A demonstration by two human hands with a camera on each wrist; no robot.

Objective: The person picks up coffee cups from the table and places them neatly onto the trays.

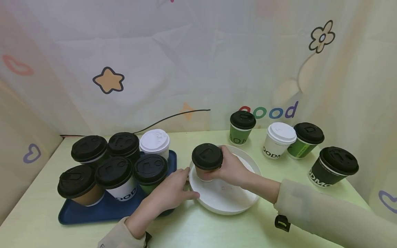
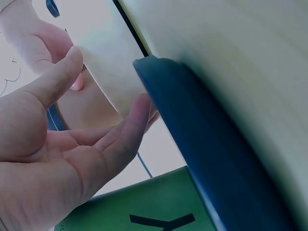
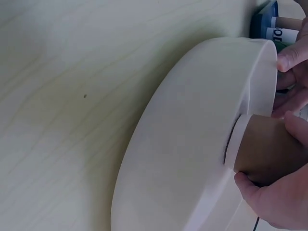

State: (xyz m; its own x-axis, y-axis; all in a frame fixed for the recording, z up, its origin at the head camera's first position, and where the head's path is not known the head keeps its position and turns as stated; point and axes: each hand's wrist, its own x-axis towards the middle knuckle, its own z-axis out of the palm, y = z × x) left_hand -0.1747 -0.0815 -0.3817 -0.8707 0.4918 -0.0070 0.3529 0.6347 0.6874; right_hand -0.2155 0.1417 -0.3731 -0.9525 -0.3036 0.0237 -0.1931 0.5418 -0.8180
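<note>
A brown paper cup with a black lid stands upright on the left part of a round white tray. My right hand grips this cup from the right side, with fingers behind and thumb in front. In the right wrist view the brown cup has its base at the tray's floor. My left hand lies at the tray's left rim, fingers loosely spread. Its fingertips appear to touch the rim, though contact is hard to tell.
Left of the round tray, a blue rectangular tray carries several lidded cups, among them a green cup beside my left hand. Behind and to the right stand a green cup, a white cup, another green cup and a black cup.
</note>
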